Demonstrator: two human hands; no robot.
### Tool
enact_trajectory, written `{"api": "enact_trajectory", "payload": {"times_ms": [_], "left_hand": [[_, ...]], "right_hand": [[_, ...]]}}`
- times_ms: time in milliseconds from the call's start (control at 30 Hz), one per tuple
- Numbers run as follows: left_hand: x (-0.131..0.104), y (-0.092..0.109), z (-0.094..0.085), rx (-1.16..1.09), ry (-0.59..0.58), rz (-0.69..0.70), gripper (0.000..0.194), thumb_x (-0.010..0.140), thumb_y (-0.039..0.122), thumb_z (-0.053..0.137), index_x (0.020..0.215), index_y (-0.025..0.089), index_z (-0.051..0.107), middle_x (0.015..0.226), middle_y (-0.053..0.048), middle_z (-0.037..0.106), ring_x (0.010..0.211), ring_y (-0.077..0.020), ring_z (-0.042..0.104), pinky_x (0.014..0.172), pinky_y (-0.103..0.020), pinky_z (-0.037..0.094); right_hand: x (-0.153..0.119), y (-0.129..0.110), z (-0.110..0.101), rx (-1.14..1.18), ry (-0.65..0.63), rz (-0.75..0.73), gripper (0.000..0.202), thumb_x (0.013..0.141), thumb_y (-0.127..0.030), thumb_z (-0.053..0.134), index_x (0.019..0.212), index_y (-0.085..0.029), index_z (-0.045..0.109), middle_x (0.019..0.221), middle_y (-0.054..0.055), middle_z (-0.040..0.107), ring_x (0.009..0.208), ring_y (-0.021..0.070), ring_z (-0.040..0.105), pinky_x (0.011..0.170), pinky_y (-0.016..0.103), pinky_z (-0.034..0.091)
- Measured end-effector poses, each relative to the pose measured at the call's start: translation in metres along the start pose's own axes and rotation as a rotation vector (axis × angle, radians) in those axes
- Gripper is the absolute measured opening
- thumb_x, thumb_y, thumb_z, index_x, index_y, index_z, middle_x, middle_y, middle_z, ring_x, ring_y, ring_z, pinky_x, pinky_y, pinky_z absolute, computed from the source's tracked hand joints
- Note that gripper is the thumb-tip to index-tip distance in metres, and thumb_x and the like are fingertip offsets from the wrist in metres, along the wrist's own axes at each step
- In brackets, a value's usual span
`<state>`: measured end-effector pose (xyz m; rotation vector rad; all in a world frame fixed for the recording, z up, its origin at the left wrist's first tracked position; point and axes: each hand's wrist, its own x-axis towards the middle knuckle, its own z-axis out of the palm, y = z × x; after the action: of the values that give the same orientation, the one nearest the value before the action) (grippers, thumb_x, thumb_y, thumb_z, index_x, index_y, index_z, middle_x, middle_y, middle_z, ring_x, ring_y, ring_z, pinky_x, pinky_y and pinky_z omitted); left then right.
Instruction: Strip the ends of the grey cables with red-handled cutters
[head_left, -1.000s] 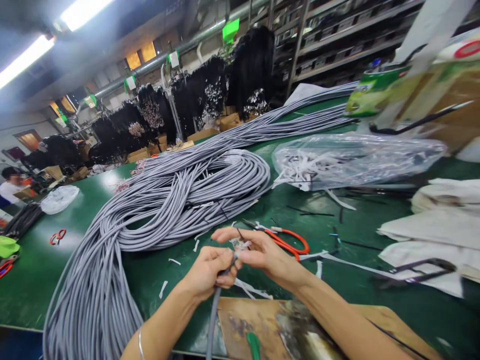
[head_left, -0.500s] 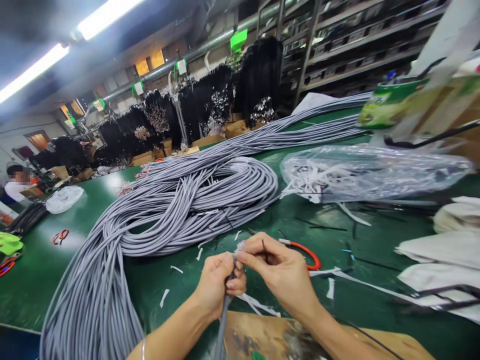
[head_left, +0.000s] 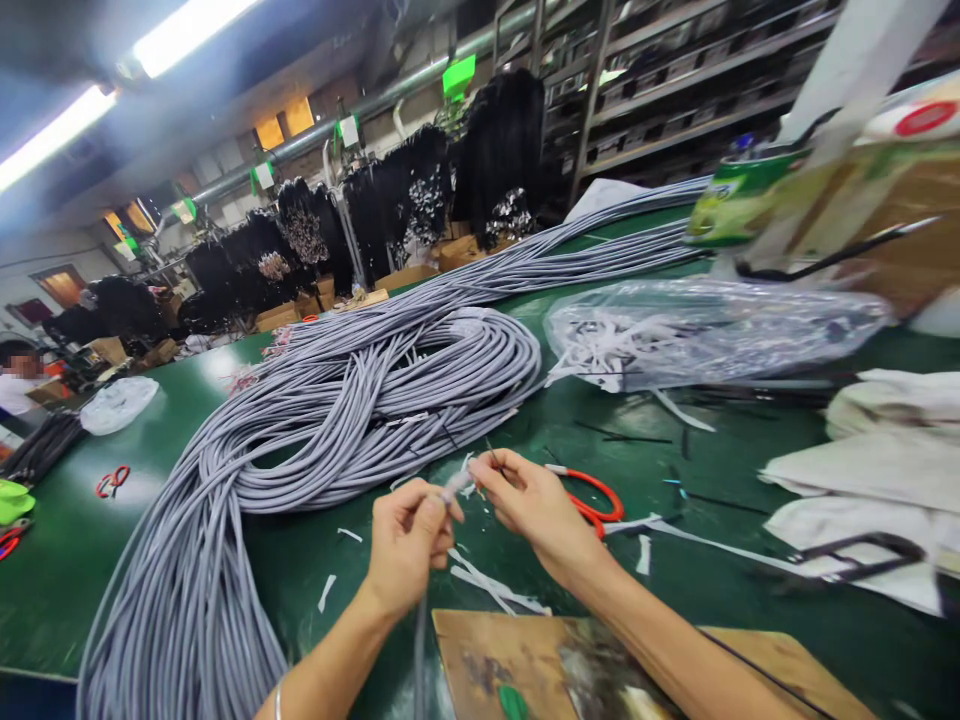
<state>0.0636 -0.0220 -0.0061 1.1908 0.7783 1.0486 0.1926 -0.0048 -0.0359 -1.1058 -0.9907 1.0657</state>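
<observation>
My left hand (head_left: 409,550) is closed around a grey cable (head_left: 421,655) near its end, and the rest of the cable hangs down toward me. From those fingers a whitish cable end (head_left: 456,484) points up and right. My right hand (head_left: 536,515) pinches at the tip of this end with thumb and forefinger. A thin dark strip (head_left: 491,452) sticks up by the right fingers; whether they grip it is unclear. Red-handled scissors or pliers (head_left: 600,500) lie just beyond my right hand, partly hidden by it.
A large coil of grey cables (head_left: 375,420) covers the table's left and middle. A clear plastic bag (head_left: 720,325) with white strips lies right, near white gloves (head_left: 870,470). White scraps surround a stained board (head_left: 495,660). Another red-handled tool (head_left: 112,482) lies far left.
My hands have moved slightly left, and the left hand has tilted. More of the whitish cable end shows between them. The view has shifted a little to the right.
</observation>
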Motion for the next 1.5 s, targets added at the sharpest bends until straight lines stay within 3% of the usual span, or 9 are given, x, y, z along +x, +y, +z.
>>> {"api": "enact_trajectory", "payload": {"times_ms": [100, 200, 367, 700, 800, 933, 1167, 1367, 1500], "left_hand": [[0.005, 0.004, -0.005, 0.005, 0.126, -0.019, 0.046, 0.059, 0.053, 0.071, 0.067, 0.01, 0.058, 0.047, 0.008, 0.034, 0.035, 0.0006, 0.023, 0.033, -0.014, 0.011], [0.007, 0.002, -0.007, 0.026, 0.149, -0.016, 0.048, 0.058, 0.054, 0.071, 0.068, 0.009, 0.061, 0.046, 0.007, 0.036, 0.035, 0.0005, 0.025, 0.033, -0.014, 0.013], [0.006, -0.002, -0.005, 0.065, 0.13, 0.012, 0.048, 0.059, 0.055, 0.069, 0.066, 0.008, 0.061, 0.046, 0.007, 0.036, 0.033, 0.0006, 0.026, 0.032, -0.014, 0.014], [0.006, 0.003, -0.009, 0.099, -0.027, -0.139, 0.05, 0.059, 0.06, 0.067, 0.065, 0.01, 0.059, 0.048, 0.007, 0.036, 0.033, 0.0001, 0.021, 0.033, -0.016, 0.012], [0.001, 0.007, -0.006, 0.237, -0.108, -0.053, 0.049, 0.067, 0.059, 0.06, 0.061, 0.011, 0.063, 0.049, 0.005, 0.036, 0.037, -0.0028, 0.025, 0.036, -0.018, 0.018], [-0.008, 0.006, 0.005, 0.438, -0.328, 0.124, 0.043, 0.076, 0.049, 0.055, 0.058, 0.012, 0.068, 0.053, -0.003, 0.047, 0.052, -0.0102, 0.041, 0.05, -0.023, 0.031], [0.004, 0.002, -0.005, 0.15, 0.039, -0.181, 0.046, 0.059, 0.054, 0.065, 0.065, 0.009, 0.067, 0.038, 0.009, 0.03, 0.03, -0.0011, 0.017, 0.032, -0.018, 0.01], [0.006, 0.001, -0.003, 0.096, 0.03, -0.184, 0.05, 0.049, 0.058, 0.071, 0.045, 0.012, 0.053, 0.034, 0.007, 0.036, 0.023, -0.001, 0.025, 0.027, -0.017, 0.013], [0.008, -0.002, -0.004, 0.017, 0.027, -0.209, 0.047, 0.046, 0.053, 0.075, 0.045, 0.01, 0.055, 0.041, 0.003, 0.046, 0.028, -0.0052, 0.039, 0.028, -0.018, 0.025]], "right_hand": [[-0.008, -0.005, 0.001, -0.199, 0.022, -0.222, 0.035, 0.071, -0.053, 0.055, 0.068, -0.019, 0.056, 0.054, 0.0, 0.054, 0.048, 0.0119, 0.048, 0.045, 0.023, 0.039], [-0.018, -0.011, 0.003, -0.421, -0.05, -0.452, 0.03, 0.082, -0.039, 0.046, 0.065, -0.019, 0.06, 0.056, 0.002, 0.06, 0.048, 0.0126, 0.051, 0.046, 0.023, 0.04], [-0.02, -0.011, 0.001, -0.52, -0.064, -0.599, 0.029, 0.085, -0.029, 0.043, 0.064, -0.018, 0.061, 0.057, 0.002, 0.063, 0.045, 0.0124, 0.053, 0.043, 0.022, 0.04], [-0.024, -0.014, 0.002, -0.49, -0.056, -0.562, 0.029, 0.083, -0.03, 0.044, 0.06, -0.021, 0.058, 0.057, 0.001, 0.064, 0.047, 0.0136, 0.056, 0.046, 0.022, 0.043], [-0.017, -0.01, -0.002, -0.501, -0.041, -0.478, 0.031, 0.082, -0.034, 0.042, 0.056, -0.021, 0.054, 0.049, 0.0, 0.058, 0.042, 0.0127, 0.051, 0.042, 0.022, 0.039], [-0.001, -0.004, -0.012, -0.526, 0.172, -0.347, 0.036, 0.077, -0.046, 0.044, 0.052, -0.021, 0.051, 0.039, -0.003, 0.044, 0.035, 0.0114, 0.039, 0.036, 0.023, 0.03], [-0.011, -0.012, -0.005, -0.207, 0.087, -0.313, 0.029, 0.074, -0.047, 0.054, 0.066, -0.019, 0.059, 0.048, -0.003, 0.048, 0.037, 0.0089, 0.034, 0.034, 0.022, 0.028], [-0.016, -0.011, -0.005, -0.245, -0.049, -0.383, 0.021, 0.068, -0.038, 0.061, 0.071, -0.02, 0.07, 0.048, 0.0, 0.055, 0.04, 0.0109, 0.04, 0.037, 0.024, 0.034], [-0.014, -0.008, -0.003, -0.243, -0.008, -0.366, 0.019, 0.067, -0.037, 0.063, 0.067, -0.019, 0.069, 0.048, 0.0, 0.055, 0.04, 0.0107, 0.04, 0.037, 0.023, 0.034]]}}
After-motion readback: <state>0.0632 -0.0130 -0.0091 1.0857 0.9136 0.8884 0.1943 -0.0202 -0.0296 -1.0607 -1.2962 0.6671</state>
